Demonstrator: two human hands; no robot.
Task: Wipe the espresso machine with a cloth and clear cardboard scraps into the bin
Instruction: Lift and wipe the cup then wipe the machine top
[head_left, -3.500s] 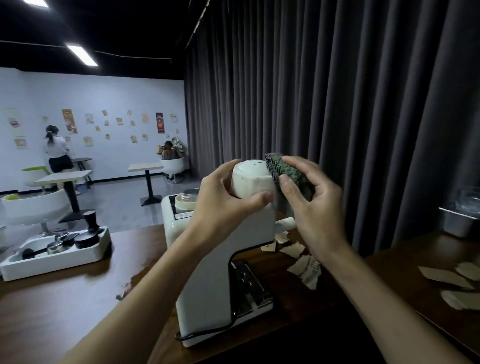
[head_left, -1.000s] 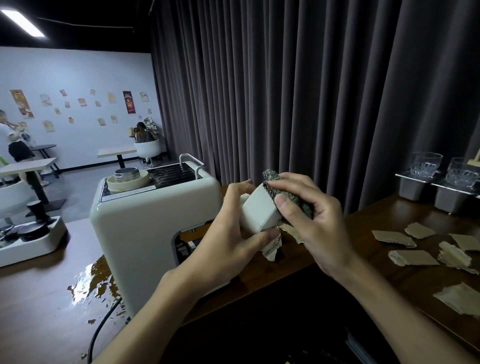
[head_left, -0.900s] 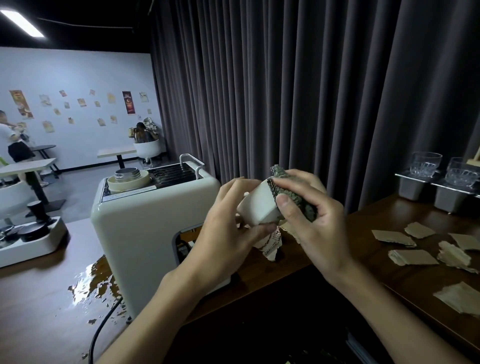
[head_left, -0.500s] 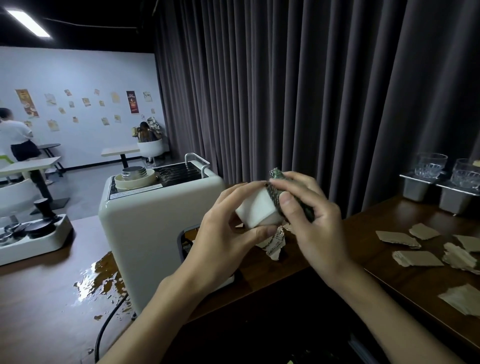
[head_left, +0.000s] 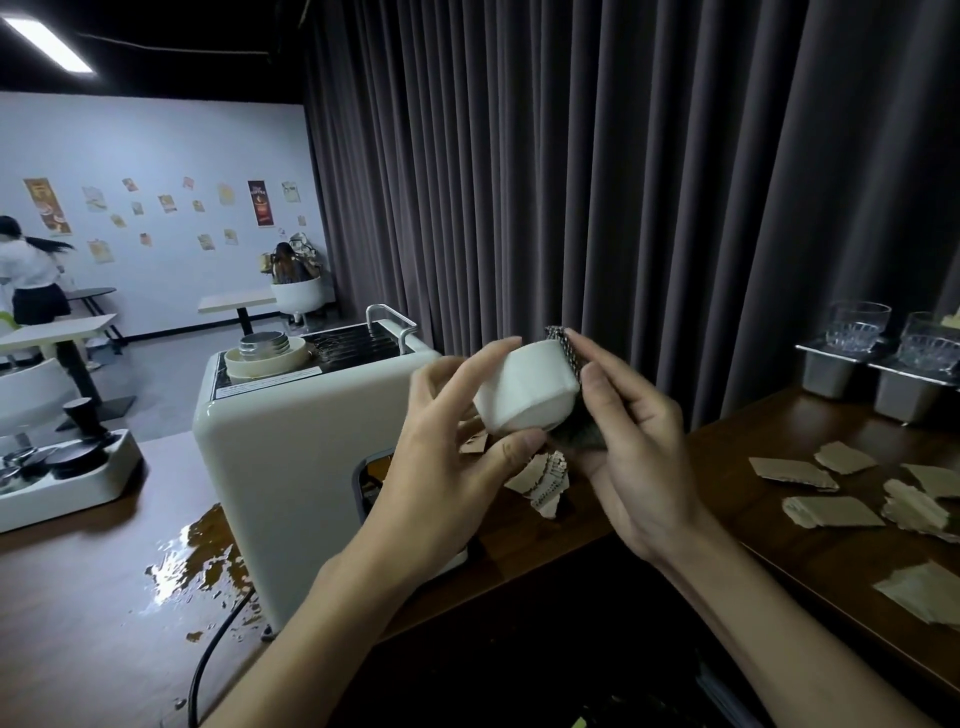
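The left hand (head_left: 441, 467) pinches a small white machine part (head_left: 524, 389) between thumb and fingertips, in the air just right of the espresso machine (head_left: 280, 457), while the right hand (head_left: 634, 447) grips a dark, coarse-weave cloth (head_left: 576, 436) against its side. The part looks smooth, rigid and light, likely slick if wet, so best held by its edges; the cloth is soft and bunches easily. Torn cardboard scraps (head_left: 826, 512) — thin, stiff, ragged — lie on the wooden table (head_left: 779, 431). No bin shows.
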